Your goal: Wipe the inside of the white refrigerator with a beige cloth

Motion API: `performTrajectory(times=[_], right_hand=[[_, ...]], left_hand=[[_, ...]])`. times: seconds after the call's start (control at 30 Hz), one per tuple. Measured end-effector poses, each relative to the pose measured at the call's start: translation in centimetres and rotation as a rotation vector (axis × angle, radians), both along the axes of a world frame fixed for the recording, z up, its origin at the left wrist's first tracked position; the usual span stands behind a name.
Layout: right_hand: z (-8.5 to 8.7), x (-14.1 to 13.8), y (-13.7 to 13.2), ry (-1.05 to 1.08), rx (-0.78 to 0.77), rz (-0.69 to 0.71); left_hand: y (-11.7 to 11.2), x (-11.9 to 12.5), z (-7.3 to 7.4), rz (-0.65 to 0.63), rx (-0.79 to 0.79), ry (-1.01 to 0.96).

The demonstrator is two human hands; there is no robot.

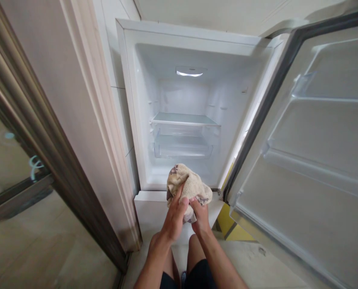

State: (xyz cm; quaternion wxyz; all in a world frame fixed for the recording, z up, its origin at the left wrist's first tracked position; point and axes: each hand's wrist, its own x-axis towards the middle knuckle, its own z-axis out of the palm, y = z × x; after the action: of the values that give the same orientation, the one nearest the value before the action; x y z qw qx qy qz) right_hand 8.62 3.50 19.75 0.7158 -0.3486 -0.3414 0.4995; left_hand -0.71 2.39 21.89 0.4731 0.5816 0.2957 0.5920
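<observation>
At the far left runs a brown metal frame [25, 108] with a pane [46, 241], then a pale jamb [91, 120] and a strip of tiles [120, 112]. Next stands the fridge [197, 36], with a lit lamp [190, 72] at its ceiling, a glass shelf [183, 118] across the middle and a clear drawer [183, 151] lower down. In front of its lower opening, the left hand [174, 216] has its fingers closed on the left and near side of a bunched beige cloth [195, 186] with dark printed patches. The cloth is held up between both hands; the right hand [201, 216] grips its near right part, fingers partly hidden by the folds. Farther right, a yellow object [224, 216] shows beneath the door [311, 128], which hangs open with moulded racks along its inner face.
</observation>
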Motion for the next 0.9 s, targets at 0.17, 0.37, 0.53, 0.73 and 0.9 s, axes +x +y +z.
performTrajectory(times=[0.17, 0.37, 0.53, 0.73, 0.9], right_hand=[[-0.5, -1.1, 2.7, -0.067, -0.002, -0.226], [-1.9, 1.7, 7.5, -0.244, 0.021, -0.396], [-4.1, 6.4, 13.8, -0.719, -0.093, -0.566], [-6.6, 9.2, 21.9, -1.473, -0.396, -0.374], [-7.5, 9.9, 28.0, -1.632, -0.469, -0.323]], left_hand=[[1.4, -1.0, 0.1, 0.172, 0.156, 0.297], [6.4, -3.1, -3.7, 0.334, 0.157, 0.512], [14.4, -5.7, -9.4, 0.554, 0.162, 0.694], [21.1, -7.0, -14.7, 0.646, 0.373, 1.027], [21.9, -6.9, -15.9, 0.696, 0.426, 1.057]])
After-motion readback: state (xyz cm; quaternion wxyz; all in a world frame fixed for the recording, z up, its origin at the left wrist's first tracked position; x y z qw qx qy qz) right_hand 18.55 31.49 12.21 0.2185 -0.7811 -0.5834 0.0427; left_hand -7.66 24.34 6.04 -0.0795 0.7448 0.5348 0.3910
